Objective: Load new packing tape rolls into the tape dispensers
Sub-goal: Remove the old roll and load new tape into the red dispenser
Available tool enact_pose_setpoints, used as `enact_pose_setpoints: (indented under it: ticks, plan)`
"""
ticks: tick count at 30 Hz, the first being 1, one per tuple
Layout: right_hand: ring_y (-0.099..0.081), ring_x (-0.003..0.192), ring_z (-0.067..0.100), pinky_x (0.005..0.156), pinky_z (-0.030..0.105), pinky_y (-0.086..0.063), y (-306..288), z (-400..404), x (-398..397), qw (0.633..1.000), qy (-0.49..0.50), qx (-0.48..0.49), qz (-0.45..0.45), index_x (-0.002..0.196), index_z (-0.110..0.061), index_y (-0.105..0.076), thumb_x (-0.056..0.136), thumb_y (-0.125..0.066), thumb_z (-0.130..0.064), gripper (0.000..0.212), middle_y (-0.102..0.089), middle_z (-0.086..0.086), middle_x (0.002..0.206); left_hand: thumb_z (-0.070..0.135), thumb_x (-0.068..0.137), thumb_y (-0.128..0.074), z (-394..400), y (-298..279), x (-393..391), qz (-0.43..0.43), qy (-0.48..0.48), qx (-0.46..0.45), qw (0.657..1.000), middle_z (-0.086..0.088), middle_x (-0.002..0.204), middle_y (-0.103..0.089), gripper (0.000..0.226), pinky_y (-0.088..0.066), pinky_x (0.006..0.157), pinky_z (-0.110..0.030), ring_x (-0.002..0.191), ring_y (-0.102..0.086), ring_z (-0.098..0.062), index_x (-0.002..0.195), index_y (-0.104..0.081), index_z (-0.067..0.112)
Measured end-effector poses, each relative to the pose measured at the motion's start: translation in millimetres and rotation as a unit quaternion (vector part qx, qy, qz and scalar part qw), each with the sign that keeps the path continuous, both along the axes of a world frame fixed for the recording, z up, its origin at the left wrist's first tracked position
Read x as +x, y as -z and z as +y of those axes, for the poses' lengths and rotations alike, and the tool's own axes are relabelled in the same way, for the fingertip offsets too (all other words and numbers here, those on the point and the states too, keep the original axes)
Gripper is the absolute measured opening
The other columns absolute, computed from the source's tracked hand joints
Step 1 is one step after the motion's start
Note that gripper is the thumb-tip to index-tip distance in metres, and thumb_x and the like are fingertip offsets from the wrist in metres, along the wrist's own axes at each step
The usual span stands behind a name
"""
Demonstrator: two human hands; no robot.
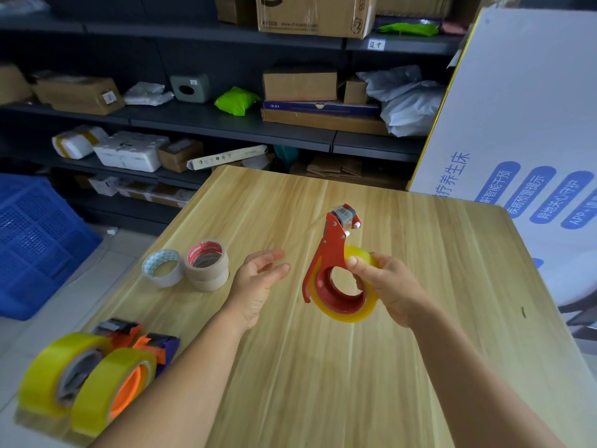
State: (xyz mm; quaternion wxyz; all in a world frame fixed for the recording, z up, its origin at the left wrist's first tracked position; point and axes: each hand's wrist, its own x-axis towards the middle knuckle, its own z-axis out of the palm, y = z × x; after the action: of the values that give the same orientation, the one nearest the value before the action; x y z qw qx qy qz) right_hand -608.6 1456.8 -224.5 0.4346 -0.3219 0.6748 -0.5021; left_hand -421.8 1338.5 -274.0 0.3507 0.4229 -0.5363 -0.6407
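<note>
My right hand grips a red tape dispenser with a yellowish clear tape roll seated on its hub, held above the wooden table. The thumb presses the roll's top edge. To its left my left hand hovers with fingers relaxed and spread, holding nothing. At the table's near left corner lie two more dispensers, an orange one and a grey one, each carrying a yellowish roll. A stack of two brown tape rolls and a whitish roll sit at the left edge.
Dark shelves with cardboard boxes and parcels stand behind the table. A blue plastic crate is on the floor to the left. A large white printed board leans at the right.
</note>
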Motion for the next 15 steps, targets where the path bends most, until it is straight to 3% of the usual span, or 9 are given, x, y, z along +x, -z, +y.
enact_pose_setpoints:
  ticks: [3, 5, 8, 10, 15]
  plan:
    - [-0.05, 0.063, 0.013, 0.069, 0.028, -0.043, 2, 1, 2, 1.0, -0.007, -0.003, 0.024, 0.087, -0.009, -0.066, 0.084, -0.051, -0.055, 0.049, -0.054, -0.002, 0.063, 0.018, 0.089, -0.063, 6, 5, 1, 0.007, 0.014, 0.0, 1.0, 0.01, 0.127, -0.051, 0.012, -0.037, 0.103, -0.028, 0.108, -0.051, 0.003, 0.099, -0.069, 0.021]
    - [-0.052, 0.066, 0.011, 0.071, 0.027, -0.044, 5, 2, 3, 0.999, -0.003, -0.004, 0.04, 0.095, -0.011, -0.067, 0.092, -0.044, -0.051, 0.046, -0.057, -0.005, 0.066, 0.017, 0.092, -0.059, 9, 7, 1, 0.01, 0.02, -0.008, 1.0, 0.008, 0.129, -0.051, 0.014, -0.038, 0.102, -0.025, 0.109, -0.052, 0.003, 0.101, -0.069, 0.018]
    - [-0.058, 0.087, 0.013, 0.08, 0.033, -0.049, 8, 3, 4, 0.998, 0.004, -0.021, 0.053, 0.121, -0.029, -0.059, 0.091, -0.046, -0.053, 0.041, -0.063, -0.002, 0.098, 0.01, 0.092, -0.057, 15, 10, 2, 0.012, 0.032, -0.016, 0.999, 0.009, 0.129, -0.05, 0.017, -0.037, 0.089, -0.012, 0.108, -0.051, 0.008, 0.101, -0.068, 0.019]
    - [-0.058, 0.097, 0.016, 0.085, 0.036, -0.051, 8, 3, 4, 0.997, -0.005, -0.046, 0.054, 0.125, -0.04, -0.052, 0.088, -0.046, -0.053, 0.04, -0.06, -0.001, 0.111, 0.006, 0.091, -0.056, 17, 12, 4, 0.014, 0.033, -0.013, 0.999, 0.01, 0.129, -0.049, 0.02, -0.038, 0.083, -0.01, 0.107, -0.051, 0.008, 0.101, -0.066, 0.02]
    - [-0.057, 0.079, 0.012, 0.073, 0.031, -0.049, 7, 3, 8, 0.996, -0.01, -0.074, 0.039, 0.114, -0.036, -0.057, 0.096, -0.045, -0.041, 0.022, -0.061, -0.007, 0.091, 0.001, 0.09, -0.057, 24, 15, 8, 0.017, 0.03, 0.004, 0.999, 0.012, 0.127, -0.05, 0.027, -0.038, 0.084, -0.011, 0.11, -0.05, 0.002, 0.099, -0.064, 0.025]
